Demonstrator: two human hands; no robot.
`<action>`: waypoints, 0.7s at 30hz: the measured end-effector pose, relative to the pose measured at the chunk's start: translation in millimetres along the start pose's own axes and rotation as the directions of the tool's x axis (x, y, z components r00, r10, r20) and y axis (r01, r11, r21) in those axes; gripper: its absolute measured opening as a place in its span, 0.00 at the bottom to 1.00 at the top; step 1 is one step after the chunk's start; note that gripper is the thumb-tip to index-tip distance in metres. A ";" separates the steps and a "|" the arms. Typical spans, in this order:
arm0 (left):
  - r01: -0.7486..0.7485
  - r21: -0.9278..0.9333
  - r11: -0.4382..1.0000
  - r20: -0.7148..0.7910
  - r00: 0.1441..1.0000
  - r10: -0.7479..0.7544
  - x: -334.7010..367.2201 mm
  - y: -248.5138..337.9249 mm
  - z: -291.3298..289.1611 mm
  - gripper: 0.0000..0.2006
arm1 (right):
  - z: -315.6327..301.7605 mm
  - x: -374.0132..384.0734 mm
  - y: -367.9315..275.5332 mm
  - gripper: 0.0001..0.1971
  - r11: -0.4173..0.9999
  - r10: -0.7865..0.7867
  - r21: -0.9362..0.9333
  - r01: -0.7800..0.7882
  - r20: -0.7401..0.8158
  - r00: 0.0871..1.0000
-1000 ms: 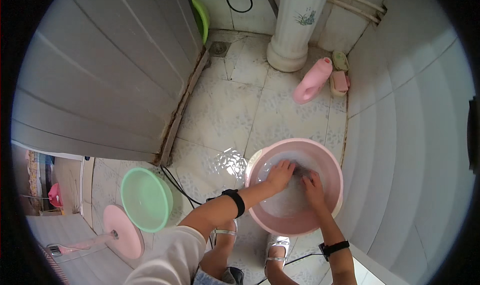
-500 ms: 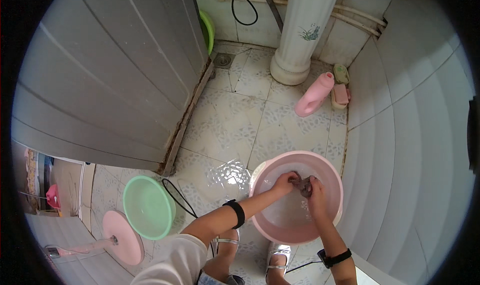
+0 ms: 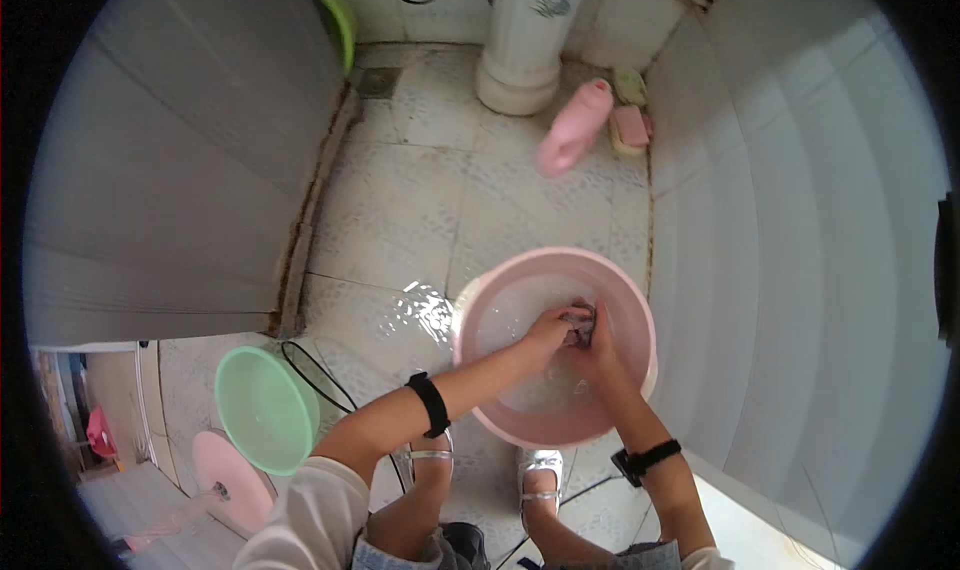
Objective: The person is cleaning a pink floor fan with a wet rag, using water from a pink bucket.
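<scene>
A pink basin (image 3: 471, 395) with cloudy water stands on the floor before my feet. Over its water, both my hands are closed around a small wet dark cloth (image 3: 581, 322), bunched into a wad. My left hand (image 3: 549, 334) grips it from the left, fingers curled over its top. From the right, my right hand (image 3: 600, 348) presses against the cloth, its fingers partly hidden. What kind of cloth it is does not show.
At left stand a green basin (image 3: 267, 410) and a pink round lid-like disc with a handle (image 3: 232, 480). Farther off are a pink bottle (image 3: 577, 130), soap dishes (image 3: 630, 140) and a white pedestal (image 3: 518, 80). A grey panel (image 3: 170, 170) and tiled wall (image 3: 770, 270) flank the wet floor.
The view has shifted, so the surroundings sit higher and farther left. My hands have drawn together, and the cloth, stretched between them before, is now squeezed into a tighter wad.
</scene>
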State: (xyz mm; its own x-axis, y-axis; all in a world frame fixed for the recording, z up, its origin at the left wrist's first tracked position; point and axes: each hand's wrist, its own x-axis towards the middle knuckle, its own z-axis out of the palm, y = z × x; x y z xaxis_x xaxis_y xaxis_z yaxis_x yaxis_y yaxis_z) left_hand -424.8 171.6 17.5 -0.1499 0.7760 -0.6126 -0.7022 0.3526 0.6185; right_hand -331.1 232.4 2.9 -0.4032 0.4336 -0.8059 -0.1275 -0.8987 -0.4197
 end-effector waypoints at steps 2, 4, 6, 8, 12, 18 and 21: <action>0.014 0.040 0.999 0.040 0.999 -0.016 -0.7 -5.5 0.2 0.13 | -3.1 -2.5 -5.5 0.23 1.000 0.014 0.011 -0.013 -0.050 0.999; 0.230 -0.160 0.960 0.235 0.953 -0.189 6.1 1.5 -10.3 0.13 | -15.4 3.6 -9.2 0.23 0.995 -0.003 -0.097 0.016 0.137 0.991; 0.281 -0.201 0.938 0.223 0.946 -0.236 3.3 8.6 -11.9 0.14 | -20.6 3.6 -7.8 0.23 0.997 -0.006 -0.069 0.016 0.136 0.991; 0.310 -0.238 0.921 0.201 0.943 -0.265 3.3 18.0 -21.1 0.14 | -11.2 -4.8 -7.7 0.22 0.999 -0.012 -0.046 0.020 0.157 0.988; 0.244 -0.361 0.900 0.100 0.970 -0.222 8.0 37.0 -42.2 0.13 | -13.2 -9.4 -7.0 0.21 0.982 -0.008 -0.189 0.026 0.095 0.995; 0.073 -0.236 0.969 0.128 0.991 -0.044 10.7 66.1 -32.5 0.11 | -53.2 7.2 6.0 0.16 0.825 -0.102 -0.543 0.155 0.128 0.987; 0.036 -0.179 0.983 0.121 0.993 -0.015 10.9 79.1 -28.8 0.11 | -63.3 7.4 8.1 0.12 0.662 -0.148 -0.704 0.255 0.211 0.966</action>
State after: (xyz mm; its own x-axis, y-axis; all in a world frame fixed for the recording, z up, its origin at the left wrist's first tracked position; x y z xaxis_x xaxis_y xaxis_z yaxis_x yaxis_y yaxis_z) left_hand -502.0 192.9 45.6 -0.0546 0.8282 -0.5578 -0.8204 0.2813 0.4979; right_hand -277.8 232.5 -32.9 -0.5618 0.5382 -0.6283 0.4508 -0.4377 -0.7780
